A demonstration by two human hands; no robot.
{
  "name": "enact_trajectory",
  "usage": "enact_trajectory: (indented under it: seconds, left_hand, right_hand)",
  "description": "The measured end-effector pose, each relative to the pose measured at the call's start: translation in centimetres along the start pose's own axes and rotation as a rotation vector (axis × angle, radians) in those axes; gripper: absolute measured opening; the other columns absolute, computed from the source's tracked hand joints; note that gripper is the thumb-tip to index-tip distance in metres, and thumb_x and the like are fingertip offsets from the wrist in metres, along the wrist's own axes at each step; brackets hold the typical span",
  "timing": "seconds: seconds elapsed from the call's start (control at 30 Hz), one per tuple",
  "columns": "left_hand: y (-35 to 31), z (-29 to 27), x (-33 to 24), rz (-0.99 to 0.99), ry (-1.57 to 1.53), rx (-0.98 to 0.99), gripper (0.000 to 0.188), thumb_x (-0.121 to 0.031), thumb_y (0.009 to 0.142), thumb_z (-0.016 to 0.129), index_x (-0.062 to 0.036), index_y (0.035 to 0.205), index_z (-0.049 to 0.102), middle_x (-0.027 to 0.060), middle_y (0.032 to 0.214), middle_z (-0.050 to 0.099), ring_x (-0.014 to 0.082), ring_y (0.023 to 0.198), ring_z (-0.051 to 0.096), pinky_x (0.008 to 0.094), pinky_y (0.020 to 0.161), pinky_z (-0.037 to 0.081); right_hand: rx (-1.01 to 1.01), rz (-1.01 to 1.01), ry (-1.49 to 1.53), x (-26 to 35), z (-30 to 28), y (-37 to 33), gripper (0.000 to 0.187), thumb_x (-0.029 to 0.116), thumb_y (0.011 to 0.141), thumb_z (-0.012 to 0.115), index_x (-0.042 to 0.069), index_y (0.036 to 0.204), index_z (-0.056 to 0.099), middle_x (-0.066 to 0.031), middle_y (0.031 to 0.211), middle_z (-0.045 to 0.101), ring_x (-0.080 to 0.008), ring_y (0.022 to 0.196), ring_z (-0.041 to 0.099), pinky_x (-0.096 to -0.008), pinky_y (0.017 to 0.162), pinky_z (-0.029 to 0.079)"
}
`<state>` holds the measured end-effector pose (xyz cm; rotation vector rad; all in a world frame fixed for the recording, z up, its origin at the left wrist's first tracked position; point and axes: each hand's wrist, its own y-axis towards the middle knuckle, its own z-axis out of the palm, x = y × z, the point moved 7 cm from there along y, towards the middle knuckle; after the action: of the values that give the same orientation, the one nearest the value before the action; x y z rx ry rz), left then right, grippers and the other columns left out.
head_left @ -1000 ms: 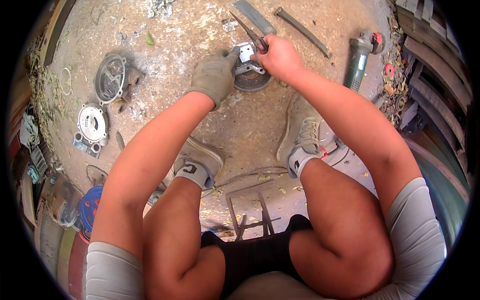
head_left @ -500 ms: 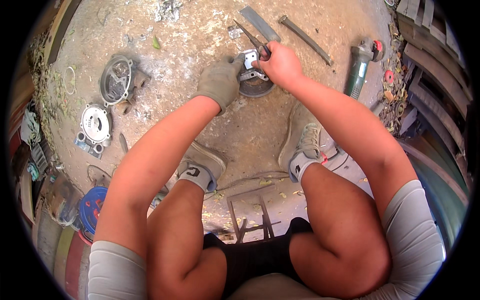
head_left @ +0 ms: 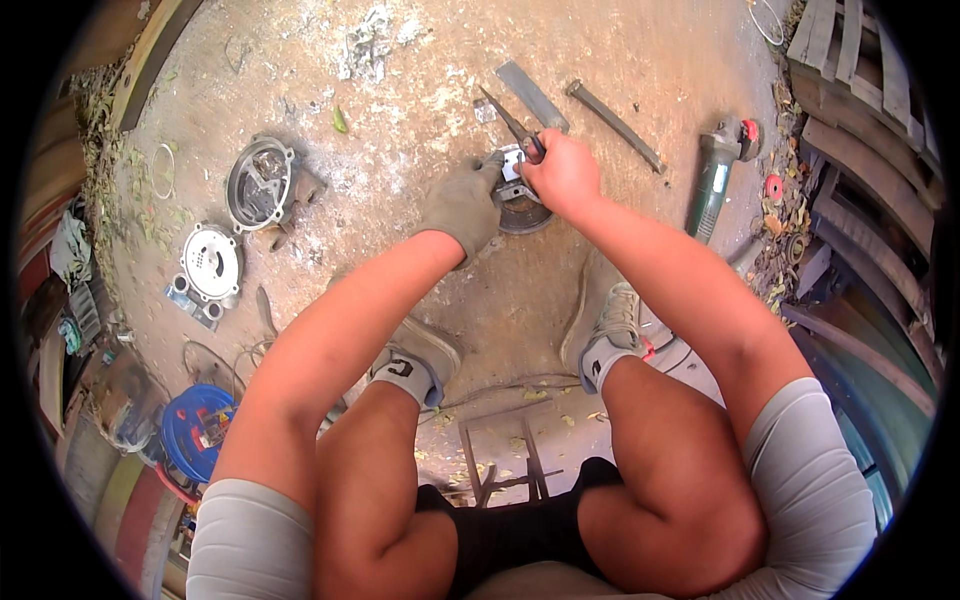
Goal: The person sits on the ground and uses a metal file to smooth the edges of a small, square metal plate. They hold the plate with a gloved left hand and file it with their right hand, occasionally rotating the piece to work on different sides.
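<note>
On the ground ahead of me lies a round dark metal part (head_left: 527, 217) with a raised bracket and a pale, shiny plate (head_left: 512, 164) at its far side. My left hand (head_left: 460, 207), in a grey-green work glove, is closed at the left edge of this part, its fingertips against the plate. My bare right hand (head_left: 564, 175) grips a pair of dark scissors (head_left: 512, 117) by the handle, with the pointed blades aimed away and to the left. The right fingers rest close over the plate and hide part of it.
Beyond the hands lie a flat metal bar (head_left: 532, 97) and a long bolt-like rod (head_left: 615, 125). A green angle grinder (head_left: 712, 182) is at the right. Leftward are a round metal housing (head_left: 262, 184), a perforated cover (head_left: 212, 262) and a blue container (head_left: 198, 432). Stacked wood (head_left: 850, 130) lines the right.
The view has shifted, so the ground and its objects appear lower and slightly to the right. Both hands remain at the round metal part, and the scissors stay in my right hand.
</note>
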<state>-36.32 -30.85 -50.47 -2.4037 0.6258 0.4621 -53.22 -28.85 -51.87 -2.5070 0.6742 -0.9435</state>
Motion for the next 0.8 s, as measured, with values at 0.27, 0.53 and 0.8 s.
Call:
enact_trajectory:
  seconds: [0.27, 0.53, 0.8]
  left_hand:
    - [0.3, 0.7, 2.2, -0.360, -0.644, 0.005, 0.050, -0.017, 0.096, 0.071, -0.0023, 0.143, 0.062, 0.0174, 0.128, 0.076, 0.0277, 0.113, 0.075, 0.0390, 0.099, 0.058]
    - [0.7, 2.8, 0.6, -0.542, -1.011, 0.063, 0.051, -0.010, 0.091, 0.077, 0.0041, 0.138, 0.063, 0.0167, 0.121, 0.076, 0.0211, 0.105, 0.074, 0.0347, 0.091, 0.059]
    - [-0.1, 3.3, 0.4, -0.559, -1.168, 0.002, 0.049, -0.007, 0.094, 0.077, 0.0034, 0.140, 0.061, 0.0129, 0.122, 0.076, 0.0183, 0.105, 0.074, 0.0332, 0.089, 0.060]
  right_hand:
    - [0.005, 0.013, -0.032, 0.0, 0.1, 0.1, 0.028, 0.025, 0.084, 0.087, 0.010, 0.102, 0.071, -0.0113, 0.097, 0.079, -0.0345, 0.095, 0.076, -0.0465, 0.082, 0.059]
    - [0.014, -0.102, -0.023, 0.7, -0.1, -0.2, 0.026, 0.023, 0.087, 0.084, 0.010, 0.102, 0.068, -0.0100, 0.098, 0.076, -0.0349, 0.095, 0.074, -0.0477, 0.081, 0.057]
    - [0.000, -0.245, -0.085, 0.9, 0.2, -0.4, 0.021, 0.020, 0.086, 0.083, 0.010, 0.098, 0.068, -0.0099, 0.101, 0.069, -0.0373, 0.097, 0.069, -0.0495, 0.082, 0.055]
